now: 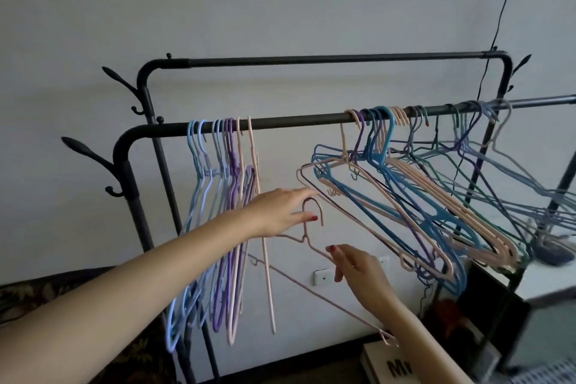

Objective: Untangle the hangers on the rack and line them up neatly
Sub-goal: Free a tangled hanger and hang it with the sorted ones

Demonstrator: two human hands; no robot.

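A black rack's front rail (296,121) carries two groups of hangers. On its left, several blue, purple and pink hangers (224,196) hang straight down, close together. On its right, a tangled bunch of pink, blue, purple and green hangers (405,196) slants out at crossing angles. One pink hanger (305,227) is off the rail, below the gap between the groups. My left hand (280,212) pinches its hook between thumb and fingers. My right hand (358,268) grips its right shoulder wire.
The rack's bare back rail (311,58) runs higher, near the wall. Curved coat hooks (87,150) stick out from the left posts. A black cable (498,25) hangs down the wall. A white table (545,277) and a lettered box (389,365) stand at the lower right.
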